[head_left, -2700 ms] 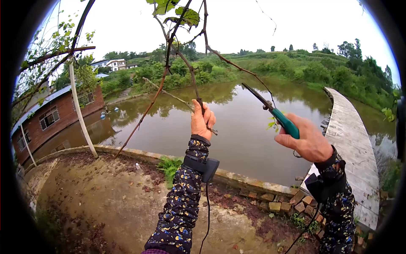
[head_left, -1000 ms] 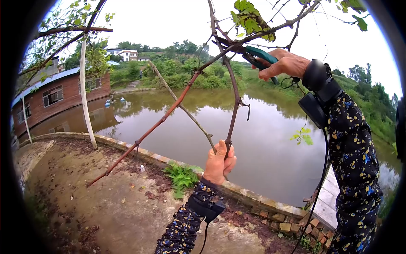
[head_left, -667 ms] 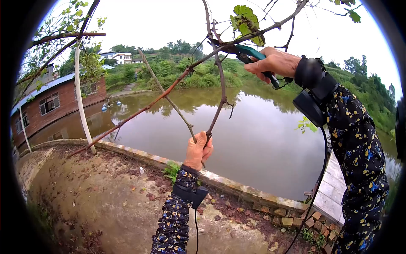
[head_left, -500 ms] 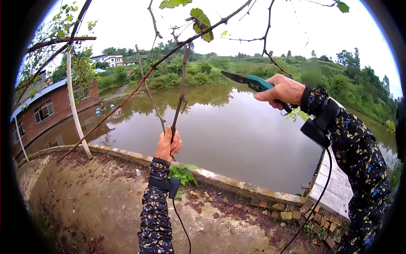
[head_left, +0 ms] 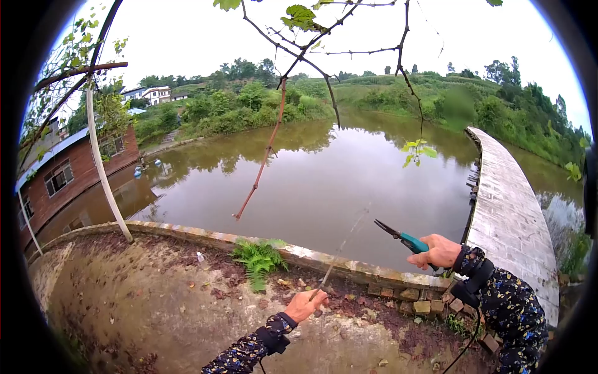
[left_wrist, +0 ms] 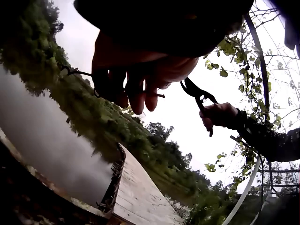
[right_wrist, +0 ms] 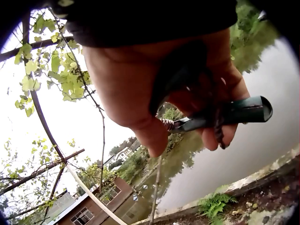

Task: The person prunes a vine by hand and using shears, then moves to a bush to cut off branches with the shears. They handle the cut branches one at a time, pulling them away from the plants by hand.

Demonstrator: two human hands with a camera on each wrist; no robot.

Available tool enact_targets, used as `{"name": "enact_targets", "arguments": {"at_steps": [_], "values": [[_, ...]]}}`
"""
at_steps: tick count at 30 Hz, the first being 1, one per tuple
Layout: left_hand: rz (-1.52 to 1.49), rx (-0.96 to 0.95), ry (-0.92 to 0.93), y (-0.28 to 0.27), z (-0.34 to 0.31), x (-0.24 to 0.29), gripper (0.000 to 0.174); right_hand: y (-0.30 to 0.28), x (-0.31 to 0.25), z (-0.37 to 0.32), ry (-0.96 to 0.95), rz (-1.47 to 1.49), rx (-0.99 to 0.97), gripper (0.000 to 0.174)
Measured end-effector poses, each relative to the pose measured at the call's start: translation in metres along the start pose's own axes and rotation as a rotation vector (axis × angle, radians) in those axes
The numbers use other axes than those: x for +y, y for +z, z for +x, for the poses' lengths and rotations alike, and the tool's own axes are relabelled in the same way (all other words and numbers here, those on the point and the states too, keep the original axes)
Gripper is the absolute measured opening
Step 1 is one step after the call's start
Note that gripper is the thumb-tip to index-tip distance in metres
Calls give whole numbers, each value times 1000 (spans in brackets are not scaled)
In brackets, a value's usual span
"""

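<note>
Low at the centre of the head view, my left hand (head_left: 306,305) grips a thin cut stem (head_left: 335,258), whose upper end is blurred. My right hand (head_left: 440,252) holds green-handled pruning shears (head_left: 413,242) to the right of it, blades pointing up and left, touching nothing. The left wrist view shows the left fingers (left_wrist: 136,96) curled round the stem. In the right wrist view the fingers wrap the shears' green handle (right_wrist: 248,110). A reddish vine cane (head_left: 268,153) hangs above and left of both hands, apart from them.
Thin vine branches (head_left: 301,57) with a few leaves hang overhead. A low brick edge (head_left: 367,270) borders the pond (head_left: 349,174). A grey walkway (head_left: 507,212) lies right, a pale post (head_left: 104,165) left, a fern (head_left: 258,262) by the edge.
My left hand has dropped down and right with the stem, away from the hanging vine. My right hand has lowered with the shears. The reddish cane now hangs more steeply.
</note>
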State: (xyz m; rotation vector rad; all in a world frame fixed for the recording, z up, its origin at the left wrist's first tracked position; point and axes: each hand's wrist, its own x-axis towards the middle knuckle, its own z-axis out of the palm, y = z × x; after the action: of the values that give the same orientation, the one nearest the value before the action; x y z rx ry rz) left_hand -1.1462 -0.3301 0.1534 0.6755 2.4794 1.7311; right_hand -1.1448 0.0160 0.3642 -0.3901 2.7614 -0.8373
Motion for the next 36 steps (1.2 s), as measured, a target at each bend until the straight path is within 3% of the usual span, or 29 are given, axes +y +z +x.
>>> {"name": "enact_targets", "arguments": {"at_steps": [1,5,11,14,15,16,18,19,20,22,23,24,25,27,31,34,36], "values": [[148,165,256,-4,1,21,31,0,1,-7,29,74,29,42],[214,534,599,-31,49,103,31,-3,8,-25,79,305,114,37],[208,849,795,-101,181,195,51,8,9,-62,97,402,152,29],[114,944,654,-143,243,236,67,20,4,-88,185,394,166,29],[155,1082,655,-158,269,241,67,25,12,-93,191,454,171,29],[113,1077,602,-166,281,252,66,29,20,-98,186,478,161,31],[-405,504,655,-170,271,277,57,33,22,-110,226,488,164,30],[-720,335,732,-156,265,289,37,35,24,-116,237,490,178,30],[-728,321,734,-149,269,289,37,37,25,-118,242,522,207,29],[-751,103,804,-138,264,278,27,41,27,-123,257,559,216,29],[-661,348,633,-106,253,269,31,43,28,-123,258,564,233,27],[-396,457,633,-88,268,231,30,43,27,-124,251,562,255,26],[-273,484,548,-67,262,197,31,44,21,-125,252,543,280,25],[-66,465,639,-34,234,158,30,45,7,-129,253,541,292,25],[-50,607,566,-52,194,162,27,48,-1,-134,241,503,310,24],[-13,585,556,-68,169,140,28,43,-9,-146,181,455,327,27],[3,630,643,-57,154,124,30,42,-23,-159,92,503,361,29]]}}
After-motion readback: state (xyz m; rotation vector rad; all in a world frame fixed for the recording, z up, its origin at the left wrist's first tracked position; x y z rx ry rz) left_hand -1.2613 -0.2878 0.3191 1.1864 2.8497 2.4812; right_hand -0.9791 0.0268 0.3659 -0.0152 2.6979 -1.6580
